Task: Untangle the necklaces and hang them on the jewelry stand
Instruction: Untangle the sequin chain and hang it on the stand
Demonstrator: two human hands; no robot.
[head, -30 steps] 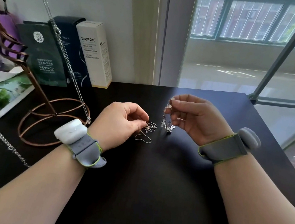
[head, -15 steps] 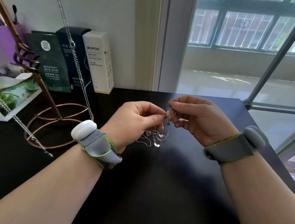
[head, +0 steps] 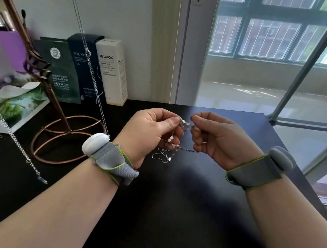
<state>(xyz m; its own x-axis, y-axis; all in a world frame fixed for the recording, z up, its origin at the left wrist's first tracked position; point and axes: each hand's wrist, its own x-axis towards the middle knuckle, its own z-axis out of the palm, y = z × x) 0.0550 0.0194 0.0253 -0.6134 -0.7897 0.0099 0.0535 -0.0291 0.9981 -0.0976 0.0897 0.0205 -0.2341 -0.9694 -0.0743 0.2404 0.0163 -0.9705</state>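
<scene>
Compared with a second ago, the tangled necklaces [head: 169,145] no longer lie flat on the counter [head: 188,211]; they now hang between our hands, toward its far edge. Our left hand [head: 149,130] pinches the top of the tangle with thumb and curled fingers. Our right hand [head: 217,139] pinches it just beside, fingers curled. We cannot tell whether the lowest loops touch the counter. The copper jewelry stand [head: 59,109] stands at the far left, with a silver chain [head: 91,71] hanging from it.

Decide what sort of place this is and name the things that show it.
Probably a home dressing table beside a window: a copper wire jewelry stand hung with silver chains, a white WUPOK skincare carton, and a green face-mask packet.
</scene>
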